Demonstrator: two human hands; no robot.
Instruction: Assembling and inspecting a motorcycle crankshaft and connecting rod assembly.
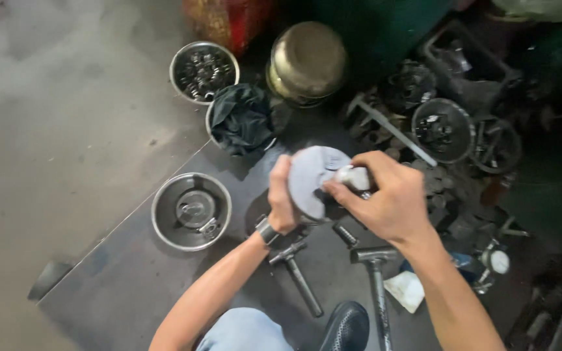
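- Steel bowl [191,211] on the floor at the left, small metal bits inside.
- Left hand [281,203], dark band on the wrist, fingers wrapped round the edge of a grey round metal part [310,179], held up above the floor in the middle.
- Right hand [388,198], fingers pinching a small shiny piece [354,177] against that part.
- Two hammers [375,286] flat on the floor below.

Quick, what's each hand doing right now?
Left hand: closed on the grey round metal part, gripping its left edge.
Right hand: fingers closed on a small pale piece against that part.
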